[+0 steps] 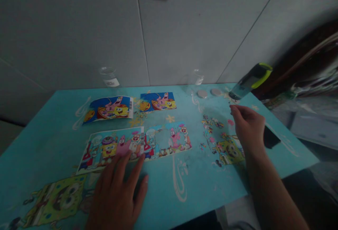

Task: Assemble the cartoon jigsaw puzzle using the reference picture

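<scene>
My left hand (118, 189) lies with its fingers spread, fingertips over the lower edge of a cartoon picture card (109, 149). To the right of that card, a partly assembled jigsaw puzzle (182, 140) shows the same scene, with a gap in its middle where blue tabletop shows through. My right hand (249, 126) is raised over the table's right side, thumb and fingers pinched together. Something small and dark shows at its fingertips, too little to identify. Loose jigsaw pieces (207, 126) are scattered left of this hand.
Behind are a second, curling picture card (111, 108) and a finished-looking puzzle (158, 101). Two clear jars (109, 77) stand near the wall, with round lids (202, 94) by the right one. A bottle with a lime-green strap (244, 84) and a black phone-like slab (270, 137) are at right.
</scene>
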Demonstrator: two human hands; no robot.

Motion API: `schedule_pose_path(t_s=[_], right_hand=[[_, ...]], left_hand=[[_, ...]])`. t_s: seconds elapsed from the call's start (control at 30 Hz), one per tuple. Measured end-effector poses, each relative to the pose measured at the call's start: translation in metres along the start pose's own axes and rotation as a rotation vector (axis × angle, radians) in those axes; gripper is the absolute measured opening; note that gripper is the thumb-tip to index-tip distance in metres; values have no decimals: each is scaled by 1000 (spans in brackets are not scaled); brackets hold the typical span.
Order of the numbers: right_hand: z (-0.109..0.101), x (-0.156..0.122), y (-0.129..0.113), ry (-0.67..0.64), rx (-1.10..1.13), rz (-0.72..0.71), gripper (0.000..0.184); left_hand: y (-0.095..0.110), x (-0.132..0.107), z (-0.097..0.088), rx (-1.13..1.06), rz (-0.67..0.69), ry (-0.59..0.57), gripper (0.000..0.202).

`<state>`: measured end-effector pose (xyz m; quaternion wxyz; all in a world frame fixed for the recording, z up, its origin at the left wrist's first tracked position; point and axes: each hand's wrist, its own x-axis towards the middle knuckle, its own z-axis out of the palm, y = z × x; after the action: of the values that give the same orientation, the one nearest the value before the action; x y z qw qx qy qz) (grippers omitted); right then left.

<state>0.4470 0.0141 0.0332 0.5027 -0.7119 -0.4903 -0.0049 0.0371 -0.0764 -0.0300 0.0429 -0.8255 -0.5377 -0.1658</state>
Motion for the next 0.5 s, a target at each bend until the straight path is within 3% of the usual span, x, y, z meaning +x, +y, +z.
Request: schedule_pose_path(t_s=[0.1, 0.2, 0.4, 0.5], right_hand=[[-1, 0, -2, -23, -21, 7, 30], [-4, 2, -2, -132, -84, 6, 30], [-4, -3, -2, -742, -154, -49, 26], [-3, -10, -5, -893, -171, -83, 22]], left_hand=[[-3, 0, 2, -3, 3, -14, 51], [-4, 0, 3, -7, 5, -14, 52], [-4, -1, 4, -9, 3, -18, 53], [-4, -1, 3, -11, 8, -2, 52]])
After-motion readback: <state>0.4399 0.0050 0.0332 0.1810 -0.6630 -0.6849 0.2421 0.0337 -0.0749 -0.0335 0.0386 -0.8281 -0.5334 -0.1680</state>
